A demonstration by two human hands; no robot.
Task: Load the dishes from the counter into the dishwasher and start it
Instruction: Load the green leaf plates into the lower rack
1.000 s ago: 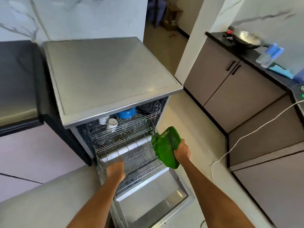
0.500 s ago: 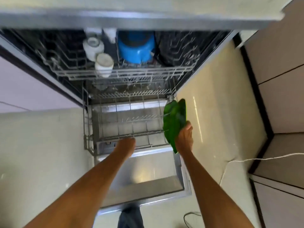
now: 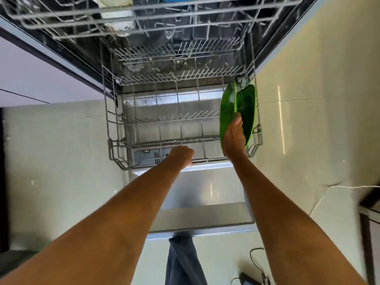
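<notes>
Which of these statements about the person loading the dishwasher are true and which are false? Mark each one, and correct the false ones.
1. The right hand holds green plates on edge. True.
2. The green plates are over the left side of the lower rack. False: they are at its right side.
3. The left hand grips the front edge of the lower rack. True.
4. The lower rack is full of dishes. False: none show in it.
5. The dishwasher door is closed. False: it lies open.

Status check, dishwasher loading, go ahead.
Left hand grips lower rack front rail. Right hand holds green plates upright at rack's right end. Rack slots bare, nothing blocking.
</notes>
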